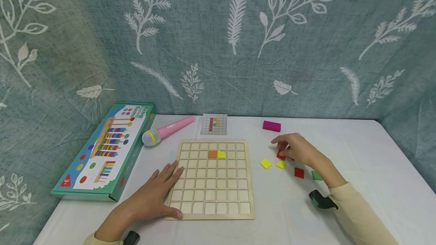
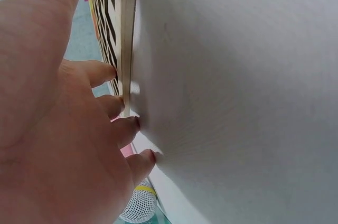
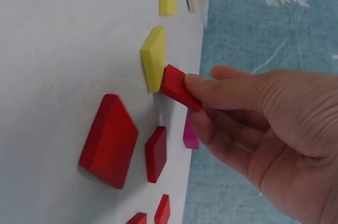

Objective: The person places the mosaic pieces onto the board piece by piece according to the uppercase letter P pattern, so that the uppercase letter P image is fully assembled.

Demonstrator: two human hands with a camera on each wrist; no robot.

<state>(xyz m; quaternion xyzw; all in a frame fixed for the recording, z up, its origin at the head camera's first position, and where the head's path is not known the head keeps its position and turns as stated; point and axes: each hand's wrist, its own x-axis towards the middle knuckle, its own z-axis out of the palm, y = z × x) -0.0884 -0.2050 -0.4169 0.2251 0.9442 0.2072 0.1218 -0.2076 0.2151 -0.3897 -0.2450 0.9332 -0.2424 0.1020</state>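
My left hand [image 1: 154, 190] rests with spread fingers along the left edge of the gridded wooden board [image 1: 251, 184], the thumb at its near left corner. In the board's upper rows lie an orange square tile [image 1: 212, 154] and, touching it on the right, a yellow tile with a curved side [image 1: 221, 155]. Right of the board, my right hand [image 1: 299, 148] pinches a red tile [image 3: 177, 87] between thumb and fingers, tilted close over the table. Near it lie a yellow square tile [image 1: 265, 163], another yellow tile [image 1: 281, 165], a red square tile [image 1: 299, 172] and a green tile [image 1: 316, 175].
Behind the board are a small pattern card [image 1: 214, 124] and a pink toy microphone [image 1: 173, 127]. A green game box [image 1: 102, 150] sits at the left. A magenta block [image 1: 271, 126] lies beyond my right hand, and a patterned cloth [image 1: 218, 48] hangs behind the table.
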